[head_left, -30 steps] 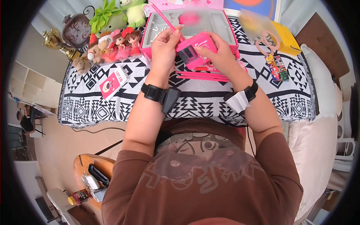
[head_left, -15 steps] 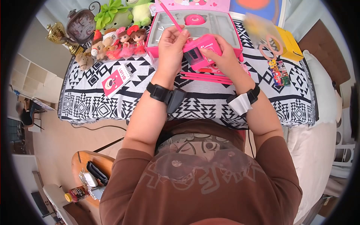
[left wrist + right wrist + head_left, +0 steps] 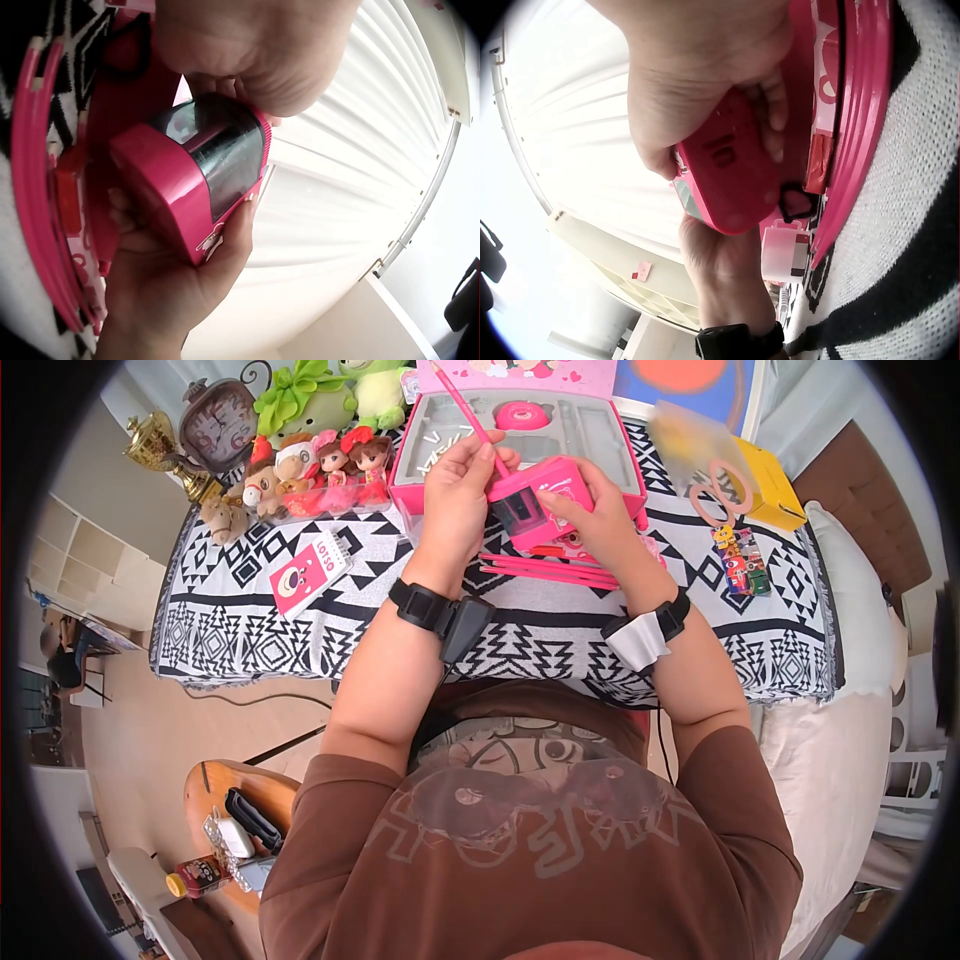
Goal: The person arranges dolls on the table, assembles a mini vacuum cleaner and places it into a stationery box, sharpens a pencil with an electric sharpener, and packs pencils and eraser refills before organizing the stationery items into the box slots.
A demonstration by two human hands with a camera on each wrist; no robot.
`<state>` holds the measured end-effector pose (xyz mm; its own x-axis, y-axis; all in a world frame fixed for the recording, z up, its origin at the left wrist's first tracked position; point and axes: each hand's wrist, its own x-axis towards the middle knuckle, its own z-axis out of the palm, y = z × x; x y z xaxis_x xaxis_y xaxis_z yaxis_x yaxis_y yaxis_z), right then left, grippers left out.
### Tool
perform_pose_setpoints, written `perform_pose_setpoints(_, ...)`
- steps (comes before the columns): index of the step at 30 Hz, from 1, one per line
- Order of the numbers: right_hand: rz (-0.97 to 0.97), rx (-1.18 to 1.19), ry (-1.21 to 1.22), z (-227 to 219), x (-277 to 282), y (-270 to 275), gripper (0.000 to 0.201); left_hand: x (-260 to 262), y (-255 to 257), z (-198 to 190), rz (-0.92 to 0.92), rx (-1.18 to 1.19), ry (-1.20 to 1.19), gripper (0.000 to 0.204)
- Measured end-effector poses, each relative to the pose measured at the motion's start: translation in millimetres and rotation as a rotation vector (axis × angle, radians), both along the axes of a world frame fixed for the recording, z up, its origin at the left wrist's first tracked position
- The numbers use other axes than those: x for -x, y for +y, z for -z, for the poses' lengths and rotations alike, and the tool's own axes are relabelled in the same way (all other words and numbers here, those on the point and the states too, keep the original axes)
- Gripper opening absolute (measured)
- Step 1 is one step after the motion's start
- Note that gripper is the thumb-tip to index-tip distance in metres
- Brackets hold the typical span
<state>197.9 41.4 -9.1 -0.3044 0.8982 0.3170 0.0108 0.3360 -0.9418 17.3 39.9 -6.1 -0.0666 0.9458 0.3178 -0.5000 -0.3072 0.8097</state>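
My left hand point(image 3: 455, 490) pinches a pink pencil point(image 3: 455, 398) that slants up and away, its lower end at the near-left side of a pink pencil sharpener point(image 3: 568, 482). The sharpener has a dark see-through window point(image 3: 229, 169) and a small cartoon print. My right hand point(image 3: 605, 520) grips its body, thumb on top and fingers around the far side. In the left wrist view, the left palm point(image 3: 255, 49) covers the pencil and the place where it meets the sharpener. Several pink pencils point(image 3: 550, 569) lie on the patterned cloth just below the hands.
Behind the hands stands an open pink gift box point(image 3: 640, 455) with a grey tray and a pink round item point(image 3: 523, 414). A Lotso notepad point(image 3: 308, 577) lies left, near dolls point(image 3: 335, 470) and a trophy point(image 3: 155, 445). At right are a yellow box point(image 3: 765, 485) and colourful figures point(image 3: 740, 560).
The view has shifted slightly, and the box's round pink item, blurred at first, shows sharply. The left fingers have turned a little on the pencil; both hands keep their holds.
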Motion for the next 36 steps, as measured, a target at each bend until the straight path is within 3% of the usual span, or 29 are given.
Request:
perform_pose_setpoints(6, 0.016, -0.030, -0.008, -1.1, 2.0, -2.5, 0.060, 3.3, 3.1, 0.8, -0.049, -0.034, -0.064, 0.029)
perform_pose_setpoints(8, -0.028, 0.024, -0.001, -5.3, 1.7, -6.9, 0.052, 8.1, 6.1, 0.3, -0.204, -0.078, -0.172, 0.028)
perform_pose_setpoints(12, 0.013, -0.053, 0.020, -8.9, -1.9, -5.5, 0.059, 13.3, 7.2, -0.6, -0.315, -0.034, -0.162, 0.026)
perform_pose_setpoints(21, 0.214, -0.138, 0.328, -17.5, -18.2, 12.5, 0.057, 9.6, 4.9, 1.3, -0.327, -0.039, -0.051, 0.025)
perform_pose_setpoints(28, 0.354, -0.231, 0.246, -18.5, -19.0, 26.4, 0.058, 7.2, 5.1, 4.1, -0.322, -0.025, -0.044, 0.019)
perform_pose_setpoints(32, 0.326, -0.258, 0.191, -19.3, -9.6, 35.7, 0.058, 5.8, 3.3, 2.8, -0.346, -0.038, -0.025, 0.019)
perform_pose_setpoints(36, 0.297, -0.081, 0.132, -21.5, -0.3, 50.1, 0.062, 6.5, 2.9, 2.5, -0.344, -0.036, -0.018, 0.019)
